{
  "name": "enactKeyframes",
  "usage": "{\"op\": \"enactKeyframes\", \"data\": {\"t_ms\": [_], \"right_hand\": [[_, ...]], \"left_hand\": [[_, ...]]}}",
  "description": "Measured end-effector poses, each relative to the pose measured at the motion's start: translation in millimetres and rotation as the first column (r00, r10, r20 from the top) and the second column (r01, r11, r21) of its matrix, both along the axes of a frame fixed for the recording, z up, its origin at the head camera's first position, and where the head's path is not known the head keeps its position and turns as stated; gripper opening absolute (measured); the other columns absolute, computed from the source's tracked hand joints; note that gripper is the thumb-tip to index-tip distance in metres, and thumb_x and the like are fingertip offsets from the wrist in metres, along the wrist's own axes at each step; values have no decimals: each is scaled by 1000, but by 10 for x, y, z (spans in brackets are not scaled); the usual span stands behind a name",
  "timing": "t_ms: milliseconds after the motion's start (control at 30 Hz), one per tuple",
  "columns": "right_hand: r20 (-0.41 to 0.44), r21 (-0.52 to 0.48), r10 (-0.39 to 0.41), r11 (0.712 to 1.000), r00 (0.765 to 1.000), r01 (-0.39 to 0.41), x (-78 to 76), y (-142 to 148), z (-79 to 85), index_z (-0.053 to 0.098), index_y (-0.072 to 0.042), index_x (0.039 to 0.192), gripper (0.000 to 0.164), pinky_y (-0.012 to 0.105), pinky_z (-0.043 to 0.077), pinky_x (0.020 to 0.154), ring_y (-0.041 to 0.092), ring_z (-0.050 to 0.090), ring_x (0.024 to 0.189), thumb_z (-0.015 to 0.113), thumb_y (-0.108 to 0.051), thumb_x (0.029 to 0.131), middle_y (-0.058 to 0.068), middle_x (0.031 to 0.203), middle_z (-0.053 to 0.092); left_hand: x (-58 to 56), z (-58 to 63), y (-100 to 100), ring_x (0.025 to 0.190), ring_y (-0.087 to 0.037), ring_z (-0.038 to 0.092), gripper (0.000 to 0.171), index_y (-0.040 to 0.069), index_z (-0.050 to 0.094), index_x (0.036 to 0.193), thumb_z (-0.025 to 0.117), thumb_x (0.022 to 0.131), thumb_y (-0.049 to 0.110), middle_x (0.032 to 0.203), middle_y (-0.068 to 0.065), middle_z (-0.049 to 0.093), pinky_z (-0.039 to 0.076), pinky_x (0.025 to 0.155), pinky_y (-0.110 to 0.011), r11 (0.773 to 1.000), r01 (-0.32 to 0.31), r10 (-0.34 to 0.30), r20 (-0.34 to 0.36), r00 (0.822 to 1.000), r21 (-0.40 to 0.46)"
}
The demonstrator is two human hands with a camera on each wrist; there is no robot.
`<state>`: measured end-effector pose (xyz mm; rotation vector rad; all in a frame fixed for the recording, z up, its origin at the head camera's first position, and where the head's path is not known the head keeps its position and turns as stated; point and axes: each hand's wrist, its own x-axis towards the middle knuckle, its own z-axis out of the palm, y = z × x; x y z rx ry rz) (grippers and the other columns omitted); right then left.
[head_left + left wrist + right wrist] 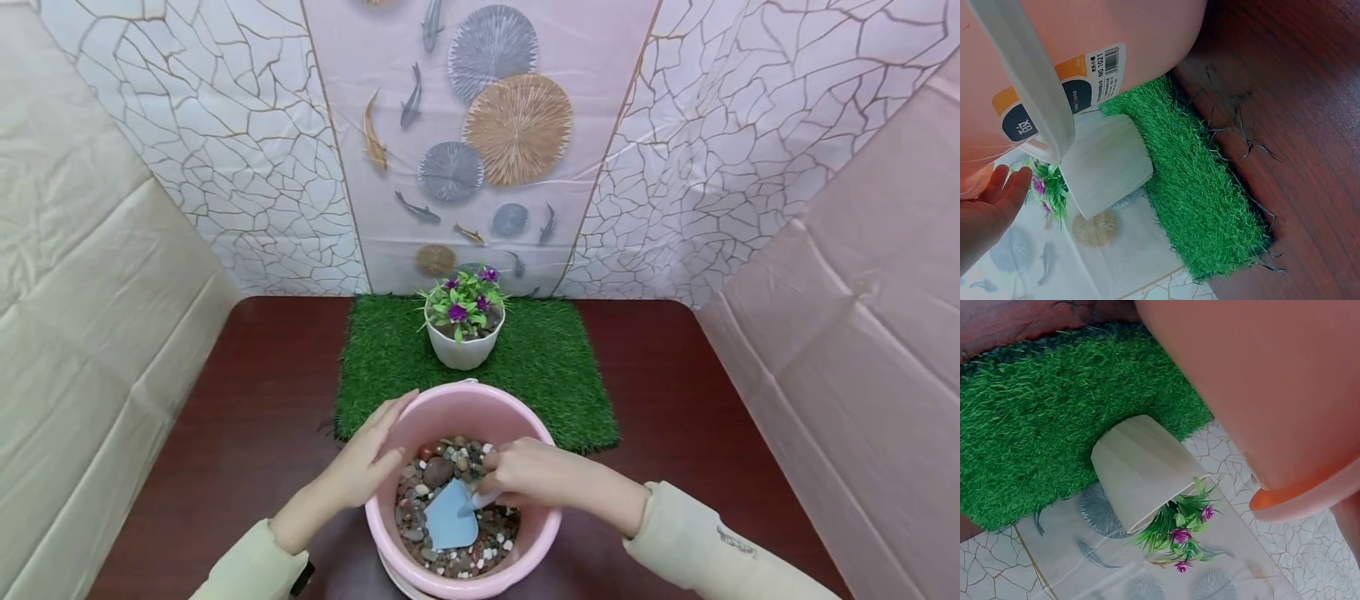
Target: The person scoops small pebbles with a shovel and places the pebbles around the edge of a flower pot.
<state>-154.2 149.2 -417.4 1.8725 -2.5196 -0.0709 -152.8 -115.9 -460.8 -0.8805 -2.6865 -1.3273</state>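
A pink bucket (465,410) holds mixed pebbles (438,472), brown, grey and white. Inside it, my right hand (528,472) grips the pale handle of a small light-blue shovel (452,521), whose blade lies over the stones. The fingers partly hide that handle. At the bucket's left rim is my left hand (363,462), thumb on the inner side and fingers along the outside. The left wrist view shows those fingers (1013,190) against the rim, below the bucket's white handle (1029,81). The right wrist view shows the bucket's outer wall (1272,381), not the pebbles.
Behind the bucket, a white pot (463,352) with purple flowers (457,312) stands on a green artificial grass mat (555,367). The mat lies on a dark red-brown table (277,358). Patterned cloth (262,125) hangs at the back, with pale cloth walls at both sides.
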Motion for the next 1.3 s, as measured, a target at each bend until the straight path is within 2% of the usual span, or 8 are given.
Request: {"op": "enactKeyframes", "data": {"t_ms": [133,367,567,667,767,1033,1300], "right_hand": [[-5,-10,2,1000,1000,-2,-22,1,-3,73,-25,87,14,12,41,56,3,53,63,74,-21,75,-11,76,59],[90,-67,3,998,996,3,-90,25,-47,73,-23,84,14,11,38,56,2,51,60,74,-14,74,-11,75,60],[4,-68,68,995,998,-68,-62,-39,-48,74,-25,87,17,10,37,54,2,52,59,71,-13,76,-11,73,59],[15,-64,93,994,996,-92,-62,-55,-44,75,-26,92,20,9,38,55,2,55,61,71,-14,77,-12,75,61],[55,-78,80,994,995,-75,-85,-61,-57,76,-26,92,22,9,39,56,3,55,62,72,-13,76,-12,74,62],[50,-41,27,999,998,-25,-99,-98,-97,73,-25,87,14,14,44,60,5,55,66,72,-17,76,-11,75,59],[138,-43,-7,999,990,13,-73,-74,-92,73,-21,88,14,13,49,64,4,62,70,74,-16,75,-9,77,67]], "left_hand": [[0,10,-5,127,-33,44,70,8,26,149,48,82,1,140,-16,42,40,100,-56,1000,-5,5,-1,1000,1],[0,31,9,128,-34,43,70,5,26,148,48,83,1,141,-18,42,39,101,-56,1000,5,-5,-1,1000,-25],[-5,46,19,129,-36,41,70,4,25,148,50,83,3,141,-19,41,37,103,-56,999,5,-6,-20,1000,-39],[-4,42,14,129,-35,42,71,4,25,149,51,83,3,141,-19,42,38,103,-55,999,4,-5,-22,1000,-43],[-4,40,8,128,-34,43,71,4,24,149,51,83,3,141,-18,42,38,103,-55,999,4,-5,-22,1000,-48],[11,29,-13,129,-34,42,72,6,24,149,51,83,3,141,-17,42,38,103,-55,999,-4,4,6,1000,-47],[-12,27,3,127,-34,44,70,2,25,148,51,83,4,140,-18,43,40,101,-55,999,5,-6,-10,1000,-35]]}}
